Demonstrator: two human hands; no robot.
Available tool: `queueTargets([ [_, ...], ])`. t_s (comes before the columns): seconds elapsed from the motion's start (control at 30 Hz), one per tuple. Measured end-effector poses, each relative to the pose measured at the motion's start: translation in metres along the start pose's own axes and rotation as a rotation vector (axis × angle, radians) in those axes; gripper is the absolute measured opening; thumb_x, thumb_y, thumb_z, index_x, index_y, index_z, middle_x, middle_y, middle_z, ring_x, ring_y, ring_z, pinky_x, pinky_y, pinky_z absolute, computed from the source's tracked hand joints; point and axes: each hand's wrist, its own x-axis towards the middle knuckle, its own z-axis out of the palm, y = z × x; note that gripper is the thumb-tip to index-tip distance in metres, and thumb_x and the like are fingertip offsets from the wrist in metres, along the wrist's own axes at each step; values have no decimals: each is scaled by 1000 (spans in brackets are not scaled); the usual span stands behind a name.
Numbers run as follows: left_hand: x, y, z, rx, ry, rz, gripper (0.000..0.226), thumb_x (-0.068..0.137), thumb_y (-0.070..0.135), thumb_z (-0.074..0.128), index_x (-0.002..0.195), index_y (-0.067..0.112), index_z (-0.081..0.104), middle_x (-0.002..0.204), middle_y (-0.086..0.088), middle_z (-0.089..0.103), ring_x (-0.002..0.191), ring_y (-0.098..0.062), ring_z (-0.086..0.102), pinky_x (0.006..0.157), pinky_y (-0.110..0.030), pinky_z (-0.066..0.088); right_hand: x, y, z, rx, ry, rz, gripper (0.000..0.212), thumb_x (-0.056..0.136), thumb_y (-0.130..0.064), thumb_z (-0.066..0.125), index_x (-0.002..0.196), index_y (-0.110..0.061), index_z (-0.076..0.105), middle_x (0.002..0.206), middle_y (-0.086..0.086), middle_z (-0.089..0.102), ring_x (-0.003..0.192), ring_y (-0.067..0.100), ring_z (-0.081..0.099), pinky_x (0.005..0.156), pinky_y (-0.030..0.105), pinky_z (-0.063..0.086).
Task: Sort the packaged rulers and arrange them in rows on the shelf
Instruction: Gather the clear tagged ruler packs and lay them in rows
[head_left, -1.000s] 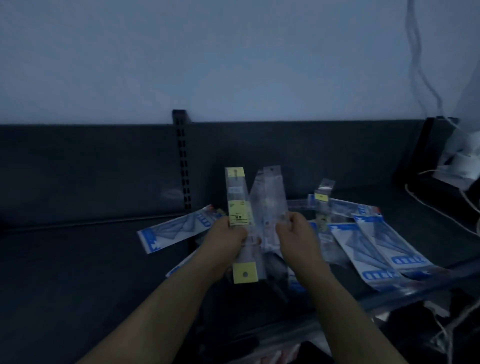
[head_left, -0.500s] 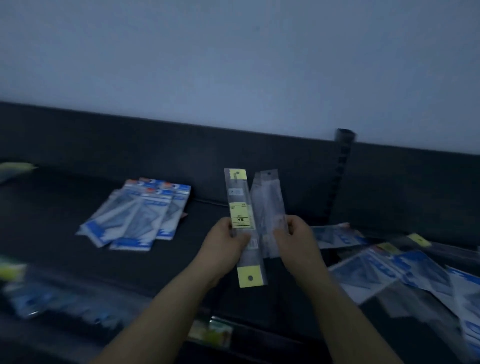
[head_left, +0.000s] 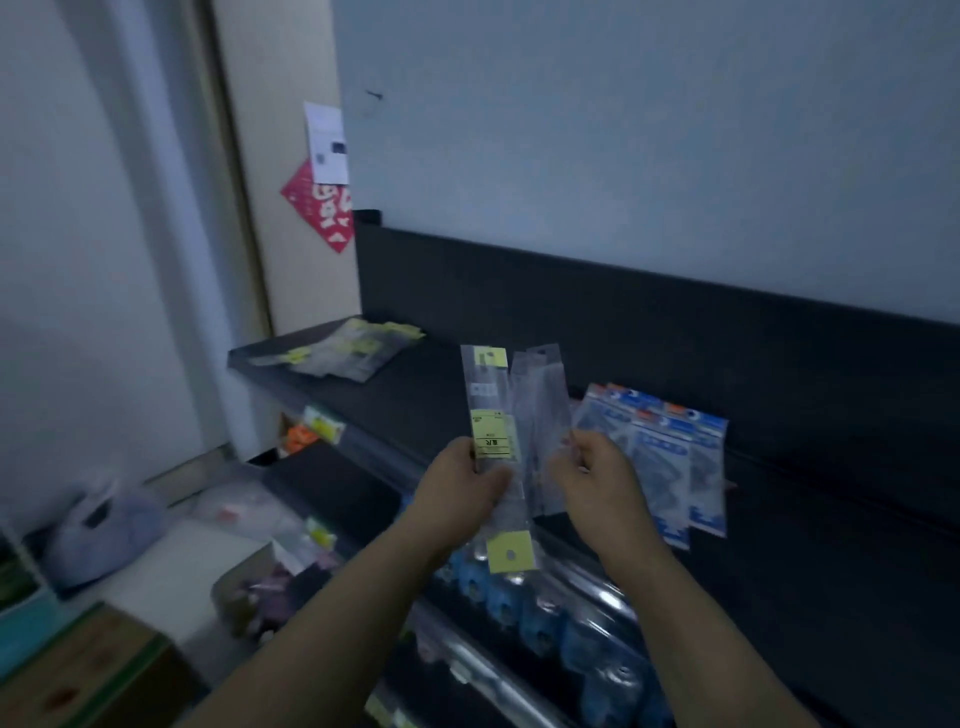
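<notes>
The view has swung left along the shelf (head_left: 415, 400) over the last second, while the hands have kept their hold. The left hand (head_left: 457, 499) has its fingers curled round the yellow pack (head_left: 493, 431), a long clear sleeve with yellow tags at top and bottom, held upright by its middle with the thumb near the label. The right hand (head_left: 597, 488) pinches the clear packs (head_left: 543, 410) by their lower part. They look like two overlapping sleeves, but the blur makes the count unsure. Both lots are in the air above the near edge of the shelf, just beside each other and not yet laid down.

A second ago the hands were over a loose scatter of packs. Now that scatter is out of view. The blue packs (head_left: 670, 462), which lay to the left half a second ago, lie just right of the right hand, overlapped in a tidy group against the far side of the shelf. A yellow pile (head_left: 348, 351) of similar tagged sleeves has come into view at the far left end of the shelf.

Judging from this, the sorting step for these packs is done and the person is carrying them to their own kind. The yellow pile is the likely place for the yellow pack. Where the clear packs belong I cannot tell. The thin sleeves are slippery, so they may slide askew when set down. The row will want squaring.
</notes>
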Motion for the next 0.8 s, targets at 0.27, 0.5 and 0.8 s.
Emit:
queueTargets([
  [0.27,49,-33,-90,51,115,-56,10,93,16,56,84,13,58,78,-4,62,63,-14,55,58,-26,43,57,-18,110,24,-102,-24,10,97,-23,49,106,-22,53,91,-3,58,75,7,52,62,21,41],
  [0.5,119,-60,-141,-10,206,-101,5,92,12,56,88,13,59,75,-2,62,61,-13,55,57,-25,45,134,-20,177,84,-179,9,16,92,-18,54,108,-20,55,101,-3,62,91,13,60,79,30,49],
  [0.8,213,-96,-202,107,198,-92,11,89,13,57,79,16,59,74,-1,62,63,-14,56,66,-29,47,214,-21,255,131,-201,84,11,93,-15,53,98,-25,52,98,0,59,88,15,59,77,29,49],
])
